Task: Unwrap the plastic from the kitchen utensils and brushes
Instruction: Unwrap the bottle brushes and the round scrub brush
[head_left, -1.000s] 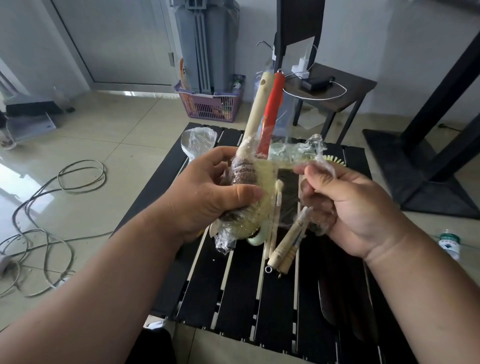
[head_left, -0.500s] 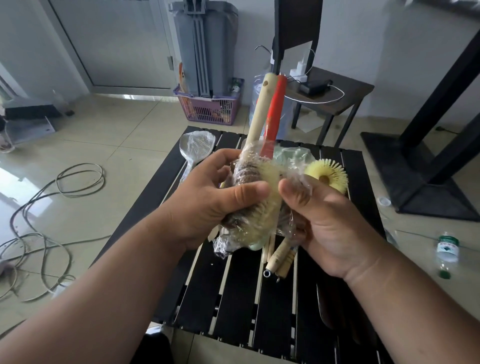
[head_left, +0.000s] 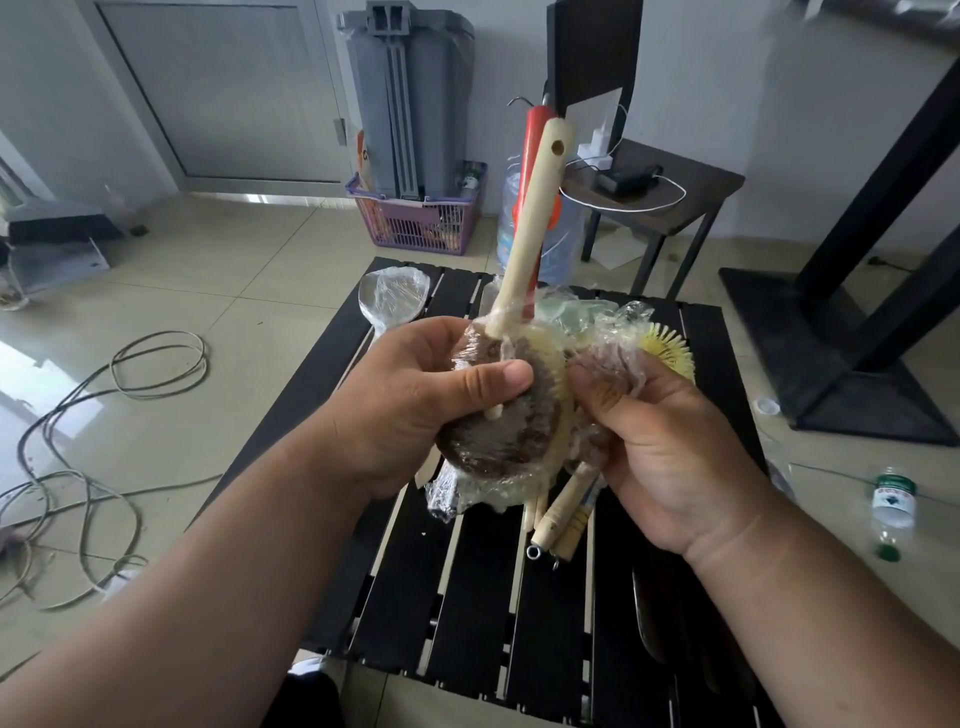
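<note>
- Up close, the left hand (head_left: 415, 400) is clenched round the brush bundle (head_left: 506, 421), thumb pressed across the dark bristle head, holding it above the desk (head_left: 467, 597).
- The right hand (head_left: 660, 436) pinches a crumpled wad of plastic wrap (head_left: 618, 353) just beside the bundle, fingers curled tight into the film.
- Two handles stick up from the bundle, a pale wooden handle (head_left: 530, 223) in front and a red handle (head_left: 535, 135) touching it behind; film clings round the heads and lower stems.
- By my reckoning the job is partway on this bundle: some wrap is bunched loose in the right hand, but the brush heads look covered, and a tail of film hangs below.
- More seems left: a wrapped spoon (head_left: 395, 299) lies at the far edge of the desk, and some wooden sticks (head_left: 561, 514) lie under the hands. A yellow round brush (head_left: 667, 348) beyond the right hand looks bare, though mostly hidden.
- Around it: a black slatted desk on pale floor tiles, loose cables (head_left: 104, 395) to the left, a purple basket (head_left: 421, 218) and grey bin (head_left: 405, 98) behind, a small bottle (head_left: 893, 501) on the floor at right.
</note>
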